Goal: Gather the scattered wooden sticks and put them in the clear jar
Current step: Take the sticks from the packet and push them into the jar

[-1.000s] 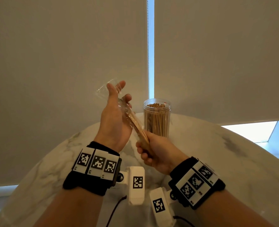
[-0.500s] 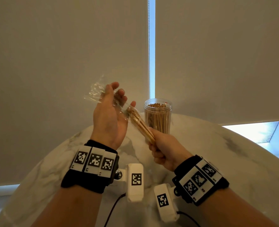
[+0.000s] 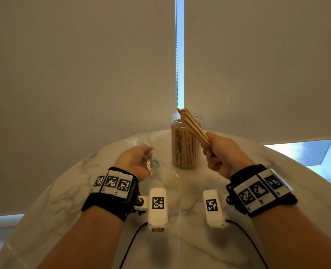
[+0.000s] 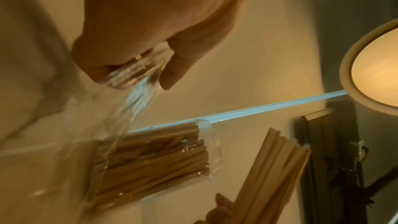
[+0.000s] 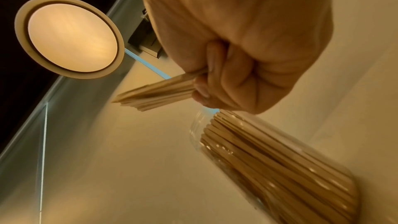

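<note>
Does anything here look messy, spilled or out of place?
Nothing is spilled or broken. The one odd thing is a crumpled clear plastic wrapper pinched in the left hand over the marble table. The right hand grips a bundle of sticks, not yet in the clear jar.

Jar [image 3: 184, 144] between hands, on table [image 3: 277, 181]

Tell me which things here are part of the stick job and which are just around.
Part of the job:
- bundle of wooden sticks, held in the right hand
- clear jar, upright on the table and already full of sticks

Just around:
- clear plastic wrapper, held in the left hand
- marble table
- window blinds
- ceiling lamp
</note>
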